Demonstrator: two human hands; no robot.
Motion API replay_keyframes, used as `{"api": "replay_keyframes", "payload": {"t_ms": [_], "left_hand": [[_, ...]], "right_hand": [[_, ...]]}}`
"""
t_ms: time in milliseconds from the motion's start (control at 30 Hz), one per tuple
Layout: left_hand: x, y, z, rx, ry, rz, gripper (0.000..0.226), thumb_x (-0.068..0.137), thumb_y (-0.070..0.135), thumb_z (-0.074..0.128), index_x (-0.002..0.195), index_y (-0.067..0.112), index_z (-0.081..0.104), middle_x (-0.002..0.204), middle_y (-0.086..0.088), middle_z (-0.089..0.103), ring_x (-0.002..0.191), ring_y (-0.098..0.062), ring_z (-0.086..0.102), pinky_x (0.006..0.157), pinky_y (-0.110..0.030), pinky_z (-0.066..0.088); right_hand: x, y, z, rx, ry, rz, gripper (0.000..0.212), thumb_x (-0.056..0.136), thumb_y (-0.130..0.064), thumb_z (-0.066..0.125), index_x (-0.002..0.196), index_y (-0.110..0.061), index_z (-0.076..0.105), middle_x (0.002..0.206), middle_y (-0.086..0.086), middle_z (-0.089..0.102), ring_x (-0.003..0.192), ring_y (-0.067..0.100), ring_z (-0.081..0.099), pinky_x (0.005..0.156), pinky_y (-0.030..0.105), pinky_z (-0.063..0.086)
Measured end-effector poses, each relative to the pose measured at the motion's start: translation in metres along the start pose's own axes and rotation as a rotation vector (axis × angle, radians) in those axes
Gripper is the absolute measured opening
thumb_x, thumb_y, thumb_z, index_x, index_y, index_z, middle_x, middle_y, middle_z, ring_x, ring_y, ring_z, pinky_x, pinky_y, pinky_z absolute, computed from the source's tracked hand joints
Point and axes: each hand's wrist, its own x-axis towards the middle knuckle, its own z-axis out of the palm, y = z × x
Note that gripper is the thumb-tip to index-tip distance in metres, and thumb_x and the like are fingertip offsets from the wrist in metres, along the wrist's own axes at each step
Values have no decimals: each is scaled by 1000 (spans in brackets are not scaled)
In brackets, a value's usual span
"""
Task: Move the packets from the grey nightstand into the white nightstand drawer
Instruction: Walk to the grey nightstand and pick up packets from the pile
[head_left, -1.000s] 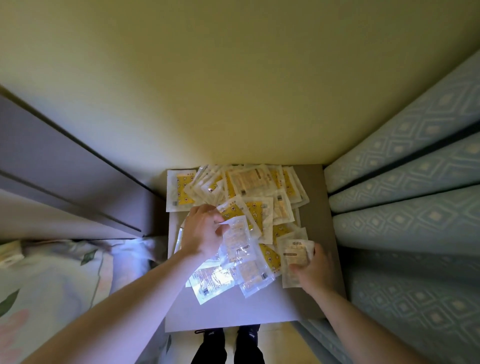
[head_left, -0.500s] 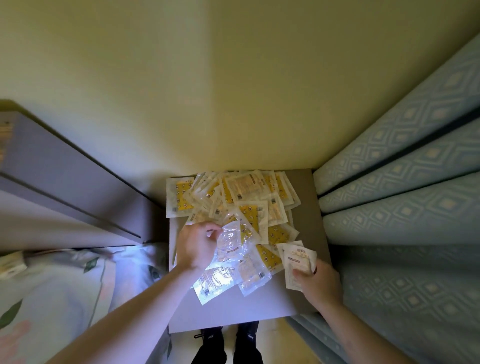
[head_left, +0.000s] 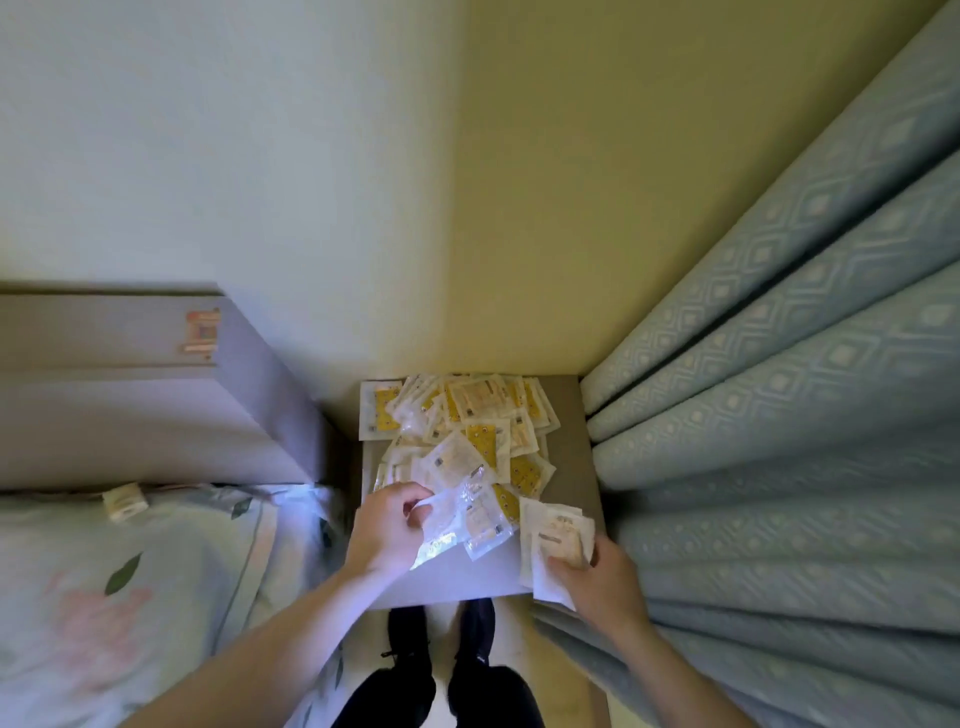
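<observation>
- The packets (head_left: 467, 421) lie in a loose overlapping heap on the grey nightstand (head_left: 571, 467), filling its far half and spilling toward the near edge; the white nightstand and its drawer are not in view.
- The left hand (head_left: 387, 525) has its fingers (head_left: 415, 491) curled in, pinching the edge of a few clear, shiny packets (head_left: 467, 519) at the near side of the heap.
- The right hand (head_left: 597, 577) holds a small sheaf of pale packets (head_left: 553, 540) over the nightstand's near right corner, thumb on top and fingers underneath; part of the sheaf hangs past the edge.
- The step in hand looks like gathering a handful before carrying it off. Most of the heap is untouched, so the task is early.
- To do it well, I would square each bundle before lifting: the clear wrappers look slick and will likely slide out of a pinch at one edge alone.
- Sweeping the loose ones toward the middle and scooping from below should hold more than picking from the top.
- The risk is at the edges: the curtain (head_left: 779, 415) sits close on the right and the bed (head_left: 130, 571) on the left, with gaps where a dropped packet could vanish.
- Modest handfuls seem safer than one big load.
</observation>
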Motion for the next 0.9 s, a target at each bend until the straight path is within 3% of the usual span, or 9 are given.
{"api": "replay_keyframes", "payload": {"t_ms": [200, 333, 400, 500, 567, 633, 733, 833, 900], "left_hand": [[-67, 7, -36, -34, 145, 7, 17, 84, 12, 79, 94, 26, 78, 87, 19, 68, 77, -3, 63, 78, -24, 50], [-111, 10, -47, -30, 223, -20, 20, 78, 17, 80, 93, 30, 77, 79, 17, 64, 74, 0, 60, 71, -16, 41], [-135, 14, -50, -36, 271, -73, 14, 77, 18, 79, 84, 30, 77, 73, 16, 65, 71, -2, 60, 67, -19, 42], [-172, 20, -47, -73, 357, -163, 18, 77, 19, 82, 74, 34, 73, 70, 14, 67, 69, -1, 61, 64, -21, 44], [-200, 24, -43, -108, 457, -214, 18, 77, 19, 83, 72, 33, 73, 68, 13, 67, 71, 1, 61, 63, -13, 40], [-229, 28, -41, -122, 524, -258, 19, 78, 20, 82, 69, 33, 72, 70, 13, 67, 72, 1, 61, 64, -12, 39], [-278, 30, -40, -138, 586, -325, 22, 78, 21, 82, 65, 32, 69, 76, 11, 67, 71, -3, 62, 66, -25, 49], [-331, 25, -41, -193, 672, -423, 27, 81, 21, 81, 65, 32, 63, 88, 17, 69, 77, -7, 65, 72, -32, 53], [-369, 18, -40, -192, 727, -483, 24, 84, 23, 78, 67, 30, 62, 78, 16, 68, 74, -6, 63, 66, -27, 49]], "right_hand": [[-39, -22, -10, -51, -185, -132, 43, 71, -45, 80, 111, -36, 67, 102, -21, 74, 97, 1, 69, 87, 30, 55], [-44, -36, -13, -67, -283, -204, 16, 90, -28, 71, 106, -31, 69, 100, -13, 75, 98, 9, 70, 85, 28, 56], [-46, -43, -11, -43, -322, -233, 15, 93, -28, 67, 108, -28, 70, 100, -9, 75, 99, 13, 71, 82, 29, 58], [-54, -49, -7, -39, -410, -301, 13, 97, -26, 63, 108, -24, 69, 102, -9, 74, 97, 11, 69, 75, 21, 54], [-62, -46, -6, -53, -470, -371, 14, 97, -22, 61, 100, -11, 68, 91, -12, 69, 86, 9, 64, 76, 22, 50], [-73, -42, -7, -81, -549, -385, 23, 97, -14, 59, 89, 7, 53, 75, -11, 53, 72, 5, 49, 67, 16, 42], [-104, -45, -13, -143, -619, -454, 25, 97, -11, 62, 73, -10, 52, 60, -22, 54, 62, 0, 50, 64, 8, 43], [-135, -51, -10, -216, -698, -595, 8, 96, -23, 68, 98, -30, 69, 90, -21, 73, 87, -1, 69, 71, 12, 53], [-159, -55, 1, -242, -766, -653, 14, 95, -23, 68, 107, -31, 69, 99, -17, 75, 95, 3, 71, 73, 16, 56]]}}
